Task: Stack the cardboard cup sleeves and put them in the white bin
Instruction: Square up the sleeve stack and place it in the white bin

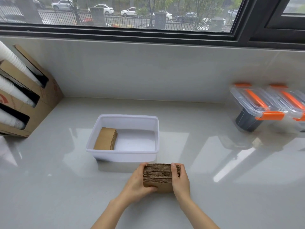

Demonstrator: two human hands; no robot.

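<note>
A thick stack of brown cardboard cup sleeves [158,176] stands on edge on the grey counter, just in front of the white bin [123,153]. My left hand [137,184] presses on its left side with the thumb under the front face. My right hand [179,179] clamps its right side, thumb on top. Inside the bin, a smaller pile of sleeves [106,138] lies flat against the left wall; the bin's right half shows bare white floor.
A cardboard dispenser box [33,103] holding white cup stacks [11,90] stands at the left. Clear lidded containers with orange latches [267,106] sit at the right against the wall. A window runs along the back above a grey ledge.
</note>
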